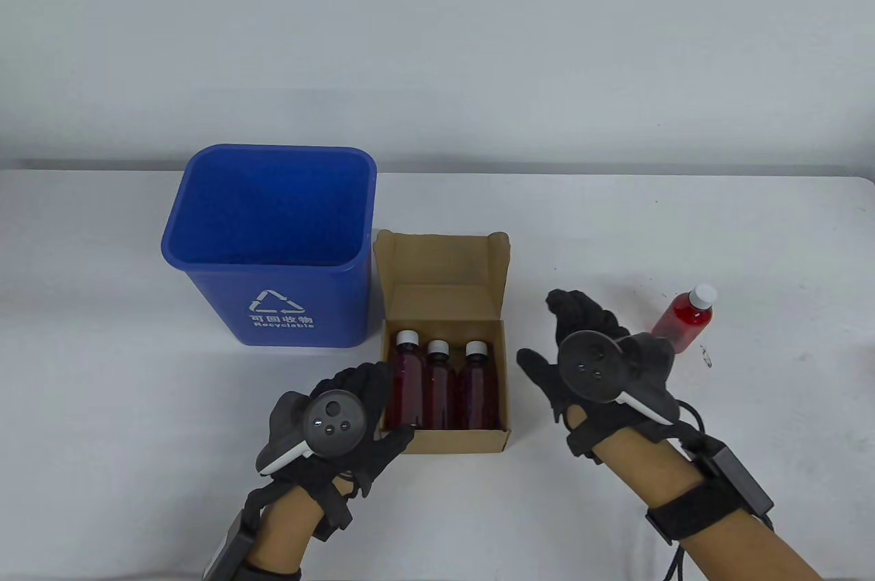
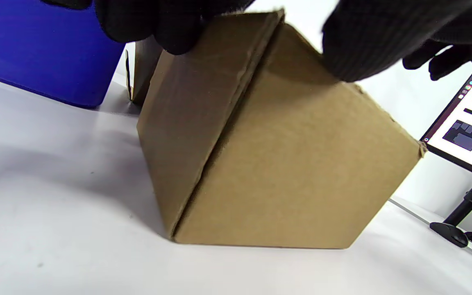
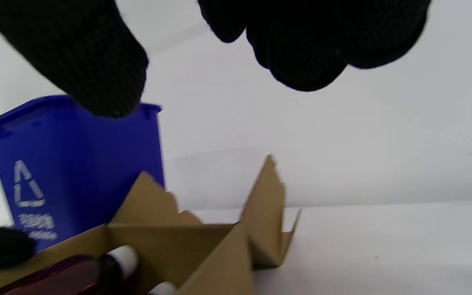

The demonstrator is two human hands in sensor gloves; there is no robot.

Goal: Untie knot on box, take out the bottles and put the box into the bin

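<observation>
White bench (image 1: 137, 403); pale grey wall (image 1: 437, 27) behind; lit monitor (image 2: 467, 127) on black stand (image 2: 461, 213) at the bench's edge.

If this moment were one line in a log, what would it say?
box: open, three bottles inside | fourth bottle: on table | left hand: holds box corner | right hand: empty | bin: upright
</observation>
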